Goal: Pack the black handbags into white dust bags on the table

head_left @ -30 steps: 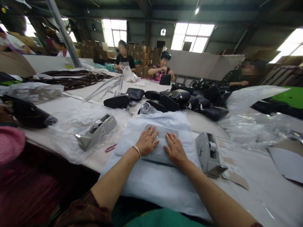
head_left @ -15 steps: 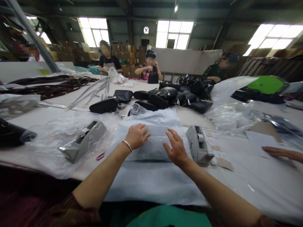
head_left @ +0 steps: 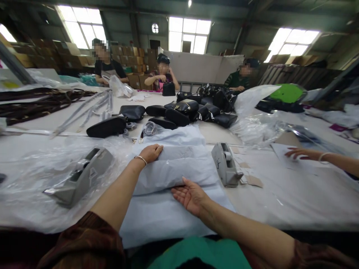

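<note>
A thin white wrapping sheet (head_left: 168, 216) lies spread in front of me, with a folded bundle (head_left: 165, 172) of the same material on it. My left hand (head_left: 151, 153), a bracelet at its wrist, is closed at the bundle's upper left, its fingers curled on the sheet. At the bundle's near edge is my right hand (head_left: 190, 196), palm turned up and fingers stretched out, the thumb against the fold. What the bundle contains is hidden. A grey tape dispenser (head_left: 224, 164) stands right of the sheet, another tape dispenser (head_left: 81, 175) on the left.
Several black bags (head_left: 179, 112) are heaped beyond the sheet, near a coiled strap (head_left: 149, 128). Clear plastic (head_left: 25, 175) spreads at left. A co-worker's hand (head_left: 300, 153) touches white paper at right. Dark straps (head_left: 42, 104) lie far left. Several people sit across the table.
My left hand has gone from flat on the bundle to curled at its upper left. My right hand has turned palm up and come down to the near edge. The view has swung right.
</note>
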`<action>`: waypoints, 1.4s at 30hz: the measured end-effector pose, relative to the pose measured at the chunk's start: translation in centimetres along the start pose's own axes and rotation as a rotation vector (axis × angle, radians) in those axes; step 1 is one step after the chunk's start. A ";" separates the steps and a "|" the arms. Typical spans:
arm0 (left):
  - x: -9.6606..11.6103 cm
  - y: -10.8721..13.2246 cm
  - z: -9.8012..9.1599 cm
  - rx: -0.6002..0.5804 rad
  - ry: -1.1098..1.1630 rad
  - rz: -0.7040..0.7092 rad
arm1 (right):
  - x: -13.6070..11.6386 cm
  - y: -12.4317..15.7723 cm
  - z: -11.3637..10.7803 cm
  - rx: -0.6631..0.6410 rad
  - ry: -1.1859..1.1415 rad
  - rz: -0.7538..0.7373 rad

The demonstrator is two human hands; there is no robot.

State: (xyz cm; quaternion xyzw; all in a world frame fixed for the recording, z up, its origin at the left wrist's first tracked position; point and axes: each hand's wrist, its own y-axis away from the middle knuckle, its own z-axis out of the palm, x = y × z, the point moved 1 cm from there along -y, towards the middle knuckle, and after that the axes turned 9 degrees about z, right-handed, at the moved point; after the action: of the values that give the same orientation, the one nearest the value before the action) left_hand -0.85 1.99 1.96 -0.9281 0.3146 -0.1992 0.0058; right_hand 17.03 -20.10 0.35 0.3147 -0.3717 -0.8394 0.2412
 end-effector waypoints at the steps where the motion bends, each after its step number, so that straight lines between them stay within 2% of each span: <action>1: -0.1 0.0 0.0 0.005 0.009 0.005 | 0.1 -0.3 0.3 0.007 -0.013 -0.009; 5: -0.6 -0.3 0.2 0.031 0.043 0.021 | 0.2 -1.2 1.0 0.001 -0.055 -0.029; 11: -1.4 -0.6 0.3 0.071 0.068 0.018 | -1.1 -1.8 2.2 0.162 -0.023 -0.011; 17: -1.2 -0.7 -0.4 0.104 0.070 0.018 | -1.8 -2.4 4.4 0.021 -0.122 -0.139; 21: -0.2 -0.4 -1.8 0.143 0.024 -0.013 | -2.4 -2.9 5.3 0.010 -0.229 -0.187; 26: 1.7 -0.5 -5.2 0.205 -0.056 -0.033 | -4.5 -2.2 5.6 -0.096 -0.323 -0.293; 28: 3.1 -1.2 -6.7 0.248 -0.102 0.024 | -6.0 -0.9 5.2 -0.142 -0.346 -0.346; 30: 5.5 -2.2 -8.0 0.281 -0.139 0.088 | -7.6 1.3 4.2 -0.158 -0.348 -0.383; 33: 10.5 -3.6 -9.6 0.284 -0.156 0.160 | -10.0 5.3 1.7 -0.170 -0.353 -0.452; 35: 14.5 -4.6 -10.0 0.262 -0.142 0.209 | -11.5 8.1 -0.5 -0.183 -0.379 -0.511; 39: 21.5 -6.3 -8.8 0.271 -0.066 0.349 | -14.3 12.5 -6.2 -0.114 -0.452 -0.583; 42: 24.6 -7.2 -6.9 0.329 -0.027 0.443 | -15.9 14.4 -11.6 -0.036 -0.479 -0.669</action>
State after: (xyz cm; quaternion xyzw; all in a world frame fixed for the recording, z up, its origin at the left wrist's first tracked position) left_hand 18.59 -5.86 18.33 -0.8256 0.4734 -0.2293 0.2042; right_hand 38.63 -24.16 11.02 0.2096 -0.2797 -0.9275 -0.1327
